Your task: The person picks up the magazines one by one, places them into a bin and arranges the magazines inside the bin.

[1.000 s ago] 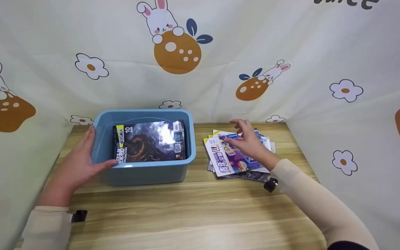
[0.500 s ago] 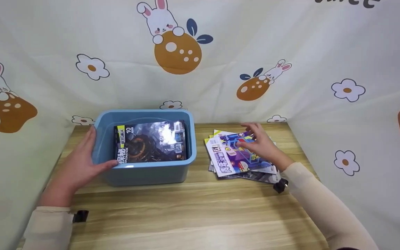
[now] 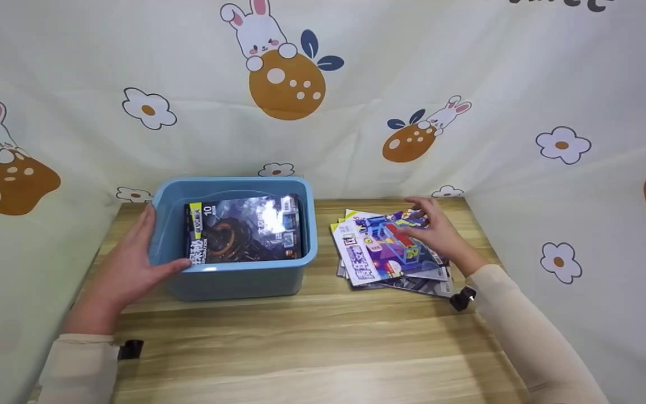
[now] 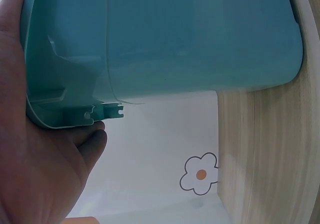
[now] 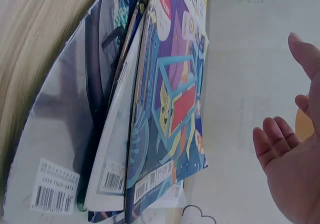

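Note:
A blue plastic bin (image 3: 239,280) stands at the left back of the table, with a dark-covered magazine (image 3: 239,230) lying face up inside. My left hand (image 3: 124,264) grips the bin's front left corner, thumb over the front rim and fingers along the left side; the left wrist view has this hand (image 4: 45,164) at the rim. To the right lies a fanned pile of magazines, a purple comic-style magazine (image 3: 376,247) on top. Over its right side hovers my right hand (image 3: 438,230), fingers loosely bent and holding nothing. In the right wrist view, the hand (image 5: 295,169) is apart from the top magazine (image 5: 172,104).
The wooden table (image 3: 300,348) runs up to a cream cloth backdrop (image 3: 205,134) printed with rabbits and flowers. Cloth also hangs along both sides. A grey-covered magazine (image 5: 60,129) pokes out from under the pile.
My right hand has drawn back to the right across the pile, uncovering more of the purple cover. My left hand and the bin have stayed in place.

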{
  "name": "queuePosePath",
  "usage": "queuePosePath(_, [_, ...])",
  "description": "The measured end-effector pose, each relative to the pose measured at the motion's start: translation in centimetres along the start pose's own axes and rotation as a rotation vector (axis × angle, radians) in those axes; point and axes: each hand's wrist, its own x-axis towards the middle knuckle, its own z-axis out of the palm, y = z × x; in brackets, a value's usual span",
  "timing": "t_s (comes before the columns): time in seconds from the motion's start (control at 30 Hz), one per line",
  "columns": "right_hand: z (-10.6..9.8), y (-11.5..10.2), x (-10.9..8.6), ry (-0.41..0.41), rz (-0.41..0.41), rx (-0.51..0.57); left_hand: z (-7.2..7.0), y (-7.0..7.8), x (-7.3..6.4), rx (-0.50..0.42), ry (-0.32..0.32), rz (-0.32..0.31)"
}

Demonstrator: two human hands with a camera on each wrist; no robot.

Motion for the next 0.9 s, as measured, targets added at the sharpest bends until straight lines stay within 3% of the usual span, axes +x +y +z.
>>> queuePosePath(0.57, [-2.6, 2.4, -1.3, -0.007, 0.103, -0.015, 0.1, 0.0, 0.0, 0.000, -0.003, -0.021])
queuePosePath(0.9, [-3.2, 3.4, -1.6, -0.019, 0.138, -0.012, 0.1, -0.2, 0.0, -0.002, 0.003, -0.007])
